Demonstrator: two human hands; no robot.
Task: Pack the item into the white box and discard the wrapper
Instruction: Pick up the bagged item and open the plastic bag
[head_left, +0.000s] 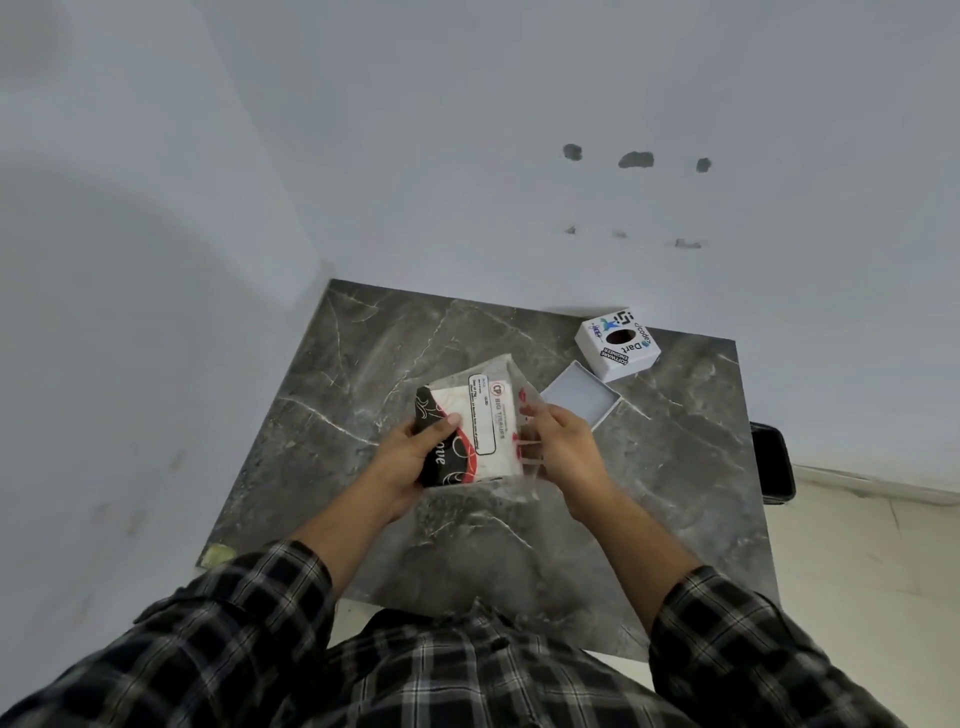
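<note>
Over the middle of the dark marble table I hold a folded item, black, white and red with printed lettering. It sits partly inside a clear plastic wrapper that bears a white label. My left hand grips the item's black left end. My right hand pinches the wrapper's right edge. The white box's shallow open tray lies just right of my right hand. Its printed top part stands behind it near the wall.
The table stands in a corner, with a pale wall behind and to the left. A black object sits past the table's right edge on the light floor. My checked sleeves fill the bottom of the view.
</note>
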